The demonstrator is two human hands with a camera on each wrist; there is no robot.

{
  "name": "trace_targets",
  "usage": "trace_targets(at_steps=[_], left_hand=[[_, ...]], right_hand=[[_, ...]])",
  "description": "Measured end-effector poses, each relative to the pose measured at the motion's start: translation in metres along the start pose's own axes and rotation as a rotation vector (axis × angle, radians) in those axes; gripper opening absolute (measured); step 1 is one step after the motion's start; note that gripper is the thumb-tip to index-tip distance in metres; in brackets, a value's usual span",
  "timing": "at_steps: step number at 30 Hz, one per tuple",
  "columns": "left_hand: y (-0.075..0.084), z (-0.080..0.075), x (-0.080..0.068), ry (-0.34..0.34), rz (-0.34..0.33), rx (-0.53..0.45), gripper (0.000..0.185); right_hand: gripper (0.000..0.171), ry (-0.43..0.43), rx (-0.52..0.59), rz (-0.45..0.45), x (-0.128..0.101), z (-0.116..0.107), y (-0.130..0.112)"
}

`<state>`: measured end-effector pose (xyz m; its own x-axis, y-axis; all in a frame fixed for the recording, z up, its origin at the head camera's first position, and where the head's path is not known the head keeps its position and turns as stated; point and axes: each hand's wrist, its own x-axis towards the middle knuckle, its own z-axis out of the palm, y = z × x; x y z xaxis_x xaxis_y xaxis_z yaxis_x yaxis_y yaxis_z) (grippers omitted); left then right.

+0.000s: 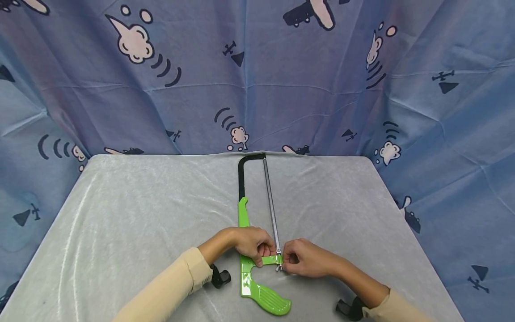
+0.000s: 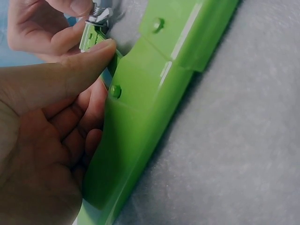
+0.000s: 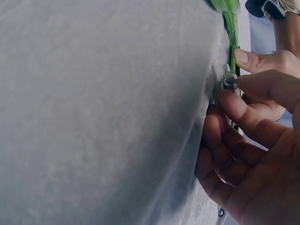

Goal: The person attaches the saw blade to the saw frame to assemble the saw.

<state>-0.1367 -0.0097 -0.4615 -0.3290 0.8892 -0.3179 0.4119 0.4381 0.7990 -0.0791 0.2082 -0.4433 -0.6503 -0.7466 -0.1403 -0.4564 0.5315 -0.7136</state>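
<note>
A hacksaw (image 1: 246, 279) with a green handle and a black front bow (image 1: 241, 176) lies on the table, its grip toward me. Its grey blade (image 1: 271, 201) runs along the right side. My left hand (image 1: 252, 241) pinches the short green arm at the blade's near end, thumb on top and the other fingers curled beneath. At the end of that arm sits a metal wing nut (image 2: 100, 18) on a threaded bolt. My right hand (image 1: 307, 259) pinches this wing nut between thumb and index finger, the remaining fingers curled below.
The grey cloth-covered table (image 1: 161, 201) extends to both sides of the saw. Behind and beside it hangs a blue curtain (image 1: 193, 112) printed with planes and clouds. Black straps with small devices are on both wrists.
</note>
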Motion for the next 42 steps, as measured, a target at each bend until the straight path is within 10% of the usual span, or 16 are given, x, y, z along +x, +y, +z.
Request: trace_targets(at_steps=[28, 42], left_hand=[[0.001, -0.001, 0.001, -0.014, -0.001, 0.018, 0.025], [0.000, -0.001, 0.001, -0.013, 0.003, 0.013, 0.024]], right_hand=[[0.021, -0.006, -0.071, -0.006, 0.001, 0.003, 0.002], [0.036, 0.104, -0.138, 0.141, 0.004, 0.013, -0.006]])
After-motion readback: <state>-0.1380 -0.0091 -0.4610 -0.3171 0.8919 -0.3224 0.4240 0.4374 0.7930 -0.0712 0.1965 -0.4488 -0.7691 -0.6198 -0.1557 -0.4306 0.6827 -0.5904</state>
